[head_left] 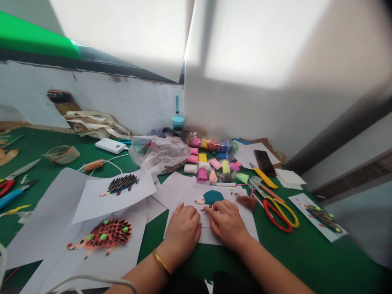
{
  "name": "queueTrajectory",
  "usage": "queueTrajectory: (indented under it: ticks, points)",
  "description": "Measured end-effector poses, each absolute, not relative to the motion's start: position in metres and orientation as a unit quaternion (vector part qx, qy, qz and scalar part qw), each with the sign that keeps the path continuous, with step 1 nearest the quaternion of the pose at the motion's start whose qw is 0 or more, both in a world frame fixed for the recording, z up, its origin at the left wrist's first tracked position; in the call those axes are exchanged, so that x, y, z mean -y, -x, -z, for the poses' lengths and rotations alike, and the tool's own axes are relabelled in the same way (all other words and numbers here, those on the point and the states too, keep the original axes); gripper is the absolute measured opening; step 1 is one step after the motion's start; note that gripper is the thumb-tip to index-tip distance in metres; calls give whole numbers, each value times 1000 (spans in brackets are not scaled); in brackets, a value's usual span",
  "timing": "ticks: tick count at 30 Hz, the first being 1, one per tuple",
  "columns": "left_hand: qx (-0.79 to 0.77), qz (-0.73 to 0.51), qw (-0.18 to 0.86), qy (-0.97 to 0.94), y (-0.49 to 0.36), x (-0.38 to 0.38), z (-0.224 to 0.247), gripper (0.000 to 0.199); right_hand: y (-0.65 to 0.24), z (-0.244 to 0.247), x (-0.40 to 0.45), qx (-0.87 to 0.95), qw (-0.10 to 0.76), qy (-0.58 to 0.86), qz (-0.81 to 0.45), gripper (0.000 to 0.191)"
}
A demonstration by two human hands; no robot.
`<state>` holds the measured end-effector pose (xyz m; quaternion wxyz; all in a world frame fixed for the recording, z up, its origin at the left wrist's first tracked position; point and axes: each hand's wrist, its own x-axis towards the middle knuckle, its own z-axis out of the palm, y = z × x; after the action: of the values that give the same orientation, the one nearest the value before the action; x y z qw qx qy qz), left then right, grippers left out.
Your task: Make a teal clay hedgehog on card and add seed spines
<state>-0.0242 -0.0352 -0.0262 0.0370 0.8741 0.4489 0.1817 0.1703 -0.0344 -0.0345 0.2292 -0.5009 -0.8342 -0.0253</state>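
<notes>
A clay hedgehog (213,197) with a blue back and a pale face lies on a white sheet (245,228) in front of me. My left hand (183,225) rests on the sheet's left part, its fingers bent, close together and laid on the paper; it holds nothing I can see. Below the hedgehog, my right hand (227,220) touches the sheet with its index finger stretched out and its thumb apart. Beside that fingertip lies a tiny dark strip (202,210). Part of the hedgehog's underside is hidden behind the right hand. A brown clay lump in wrap (246,201) is to the right.
Several wrapped clay packs (202,174) sit behind the sheet, near a clear plastic bag (161,153). Scissors (278,214), a yellow cutter (263,176) and a phone (264,163) are rightward. Finished hedgehog pictures lie left, including a red one (105,234), and right (320,216).
</notes>
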Motion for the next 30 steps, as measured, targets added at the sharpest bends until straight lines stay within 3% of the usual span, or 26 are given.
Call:
queueTrajectory:
  ticks: [3,8,22,30]
  points:
    - [-453,-185,37,-871,24,36,28,16,-171,35,33,834,216,507,33,37]
    - [-457,-196,32,-867,23,36,33,45,-172,35,35,824,216,522,40,36]
    - [-451,-182,27,-874,23,37,28,21,-169,38,40,846,203,490,57,27]
    - [-452,-188,32,-871,23,38,28,19,-168,37,40,847,199,489,63,27]
